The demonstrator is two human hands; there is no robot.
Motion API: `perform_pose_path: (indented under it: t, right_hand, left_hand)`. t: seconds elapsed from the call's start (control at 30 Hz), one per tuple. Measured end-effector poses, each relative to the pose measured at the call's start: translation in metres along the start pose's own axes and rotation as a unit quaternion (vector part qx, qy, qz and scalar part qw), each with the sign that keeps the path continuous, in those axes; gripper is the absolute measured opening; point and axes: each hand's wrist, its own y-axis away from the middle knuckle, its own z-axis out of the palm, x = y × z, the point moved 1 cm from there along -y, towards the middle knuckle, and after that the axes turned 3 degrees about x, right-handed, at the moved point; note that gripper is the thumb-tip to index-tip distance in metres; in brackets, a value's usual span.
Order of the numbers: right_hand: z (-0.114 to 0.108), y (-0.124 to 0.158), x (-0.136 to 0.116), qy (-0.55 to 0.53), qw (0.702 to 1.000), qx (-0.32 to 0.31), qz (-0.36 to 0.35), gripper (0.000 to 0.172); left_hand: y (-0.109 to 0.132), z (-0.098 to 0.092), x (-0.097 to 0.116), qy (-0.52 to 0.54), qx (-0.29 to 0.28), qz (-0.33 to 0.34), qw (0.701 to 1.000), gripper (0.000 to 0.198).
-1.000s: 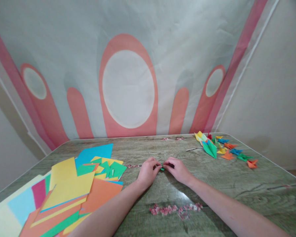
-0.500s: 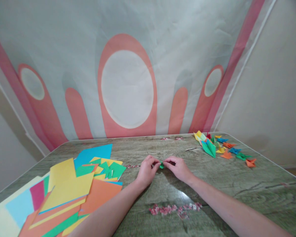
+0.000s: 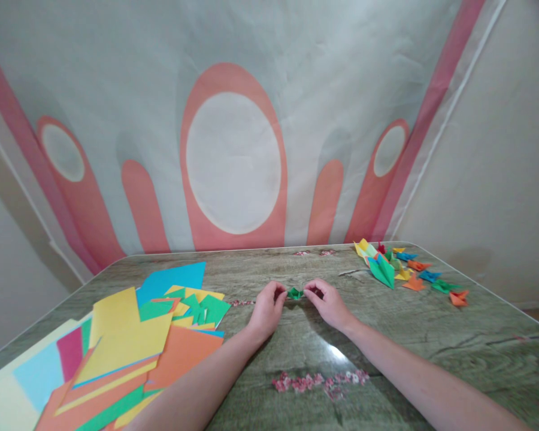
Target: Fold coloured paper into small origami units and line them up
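A small green origami piece (image 3: 295,294) is held just above the table between my two hands, its two ends pointing sideways and a raised peak in the middle. My left hand (image 3: 269,308) is closed in a pinch at its left end. The right end is pinched between the thumb and forefinger of my right hand (image 3: 327,304). The exact fingertip contact is small and partly hidden by the fingers.
Loose coloured paper sheets (image 3: 130,335) overlap on the left side of the wood-patterned table (image 3: 413,365). Several small folded paper figures (image 3: 417,281) and a green paper plane (image 3: 381,271) lie at the back right. A printed backdrop (image 3: 233,161) hangs behind the table.
My hands have drawn slightly apart. The green origami piece now looks wider and more of it shows between my fingers.
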Motion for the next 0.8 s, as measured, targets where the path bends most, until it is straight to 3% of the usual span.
perform_pose_path:
  t: [0.43,0.8]
  right_hand:
    - [-0.003,-0.004,0.013,0.046,0.999,-0.018,-0.006,0.013]
    - [0.001,-0.005,0.019,0.076,0.997,-0.016,0.015,0.011]
  left_hand:
    - [-0.002,-0.009,-0.007,-0.165,-0.017,0.003,0.986,0.006]
    - [0.000,-0.008,0.001,-0.243,-0.023,-0.023,0.970,0.003]
